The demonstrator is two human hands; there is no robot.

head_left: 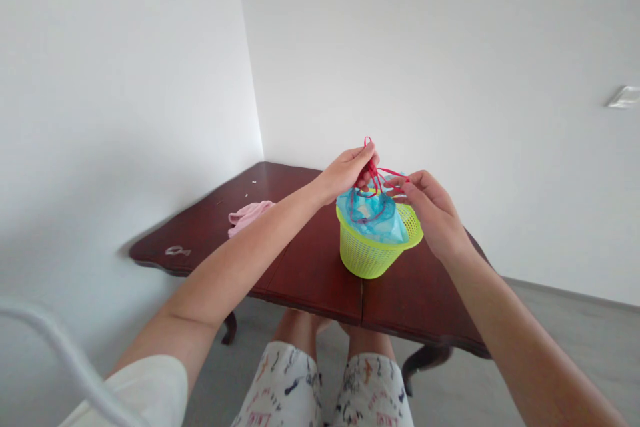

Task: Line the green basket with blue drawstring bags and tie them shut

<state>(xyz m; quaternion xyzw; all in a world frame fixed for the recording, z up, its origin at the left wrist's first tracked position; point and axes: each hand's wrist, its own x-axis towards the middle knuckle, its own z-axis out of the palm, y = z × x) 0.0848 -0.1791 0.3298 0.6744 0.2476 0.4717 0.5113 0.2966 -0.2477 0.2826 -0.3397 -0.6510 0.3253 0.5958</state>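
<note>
Blue bag [383, 217] sits in the green basket [367, 259]; judged light, soft, tearable. Above the basket, the left hand's [354, 167] and right hand's [431, 203] fingers pinch the red drawstring [393, 173], judged the sounder hold.

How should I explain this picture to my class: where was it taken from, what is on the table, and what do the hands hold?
There is no robot here, just a person's two bare hands. A camera worn on the head looks forward and down. The left hand grips thin red ties, and the right hand pinches them too. Below, a blue bag sits in a yellow-green basket on the dark red-brown table. A pink cloth lies toward the left.
</note>
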